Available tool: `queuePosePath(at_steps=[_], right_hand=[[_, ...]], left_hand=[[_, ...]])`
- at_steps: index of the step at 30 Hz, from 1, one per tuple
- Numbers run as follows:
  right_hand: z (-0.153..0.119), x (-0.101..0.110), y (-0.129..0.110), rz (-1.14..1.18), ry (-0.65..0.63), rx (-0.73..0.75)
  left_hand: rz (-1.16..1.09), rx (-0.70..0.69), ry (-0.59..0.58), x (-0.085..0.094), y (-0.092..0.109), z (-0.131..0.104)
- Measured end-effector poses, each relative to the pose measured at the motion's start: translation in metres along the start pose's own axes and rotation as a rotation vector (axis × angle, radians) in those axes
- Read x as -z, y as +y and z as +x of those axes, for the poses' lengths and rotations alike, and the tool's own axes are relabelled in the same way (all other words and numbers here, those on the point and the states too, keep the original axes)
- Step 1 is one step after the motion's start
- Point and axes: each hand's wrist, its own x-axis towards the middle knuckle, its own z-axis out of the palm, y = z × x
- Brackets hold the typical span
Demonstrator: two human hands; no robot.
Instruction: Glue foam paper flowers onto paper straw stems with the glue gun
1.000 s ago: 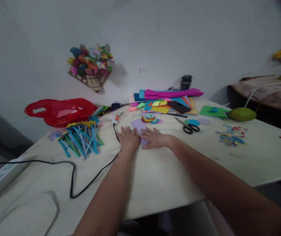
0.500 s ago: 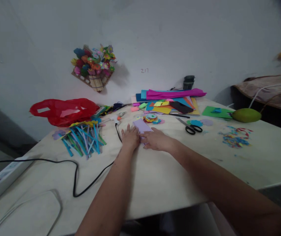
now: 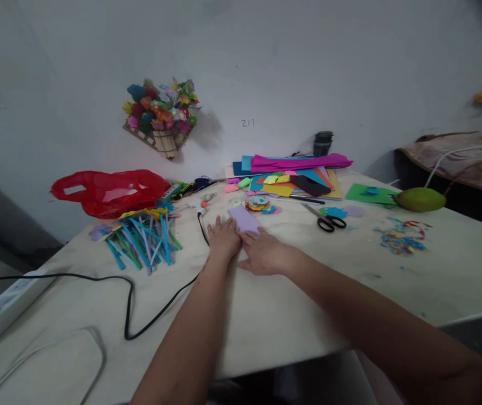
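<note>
A lilac strip of paper [image 3: 244, 219] lies flat on the pale table [image 3: 283, 315], its near end covered by my hands. My left hand [image 3: 224, 239] rests at its left edge, palm down with fingers spread. From the right, my right hand [image 3: 262, 252] lies over the near part of the strip, fingers stretched out and pressing down, the thumb apart. The fingertips of both hands nearly meet. Just beyond the strip is a small stack of paper flowers [image 3: 260, 203]. Left of it lies a white glue gun [image 3: 200, 207] with a black cord.
Black-handled scissors [image 3: 326, 222] lie right of my hands, with paper scraps [image 3: 404, 239] farther right. Coloured strips [image 3: 142, 239] and a red plastic bag [image 3: 110, 191] are at left. Coloured sheets [image 3: 300, 163] are stacked by the wall. A black cord [image 3: 129, 304] crosses the left side.
My right hand has slid toward me along the lilac strip, so more of the strip shows. My left hand has hardly moved.
</note>
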Motion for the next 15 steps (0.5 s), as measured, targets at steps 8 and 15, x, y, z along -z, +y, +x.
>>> queuePosePath(at_steps=[8, 15], right_hand=[[0.004, -0.005, -0.006, 0.129, -0.025, -0.043], [0.015, -0.012, 0.004, 0.161, 0.151, -0.004]], left_hand=[[-0.013, 0.026, 0.05, -0.002, -0.002, -0.002], [-0.056, 0.144, 0.114, -0.001, -0.004, 0.001]])
